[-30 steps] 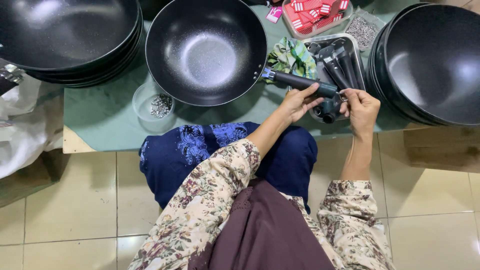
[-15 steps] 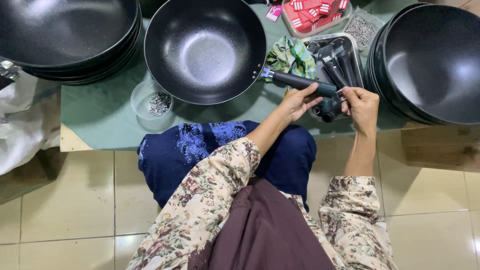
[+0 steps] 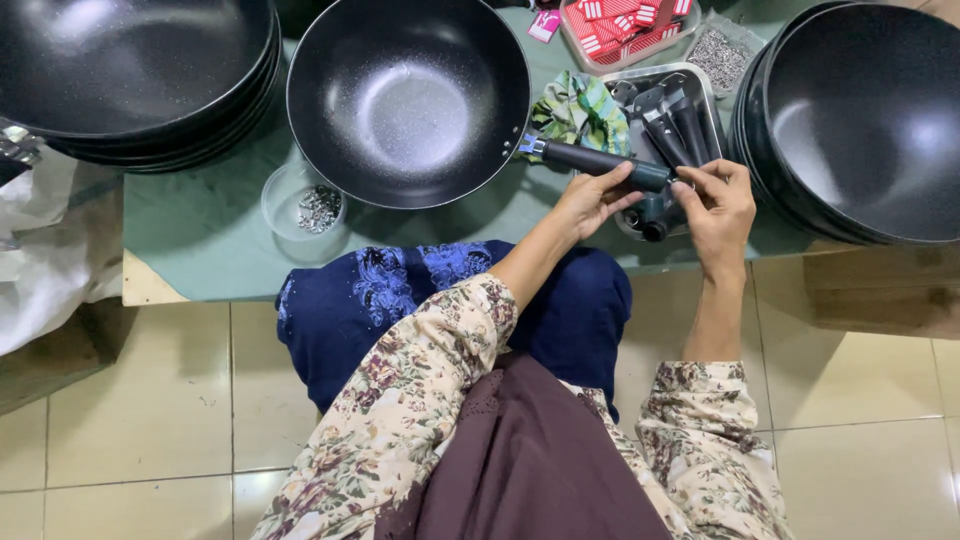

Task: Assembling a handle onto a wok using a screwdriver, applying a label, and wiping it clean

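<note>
While left hand (image 3: 588,200) grips handle (image 3: 600,162), right hand (image 3: 718,205) at its end (crowded table edge).

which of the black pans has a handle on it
The single wok in the middle: its dark handle sticks out to the right, held by the left hand. The stacks at left and right show no handles.
</note>
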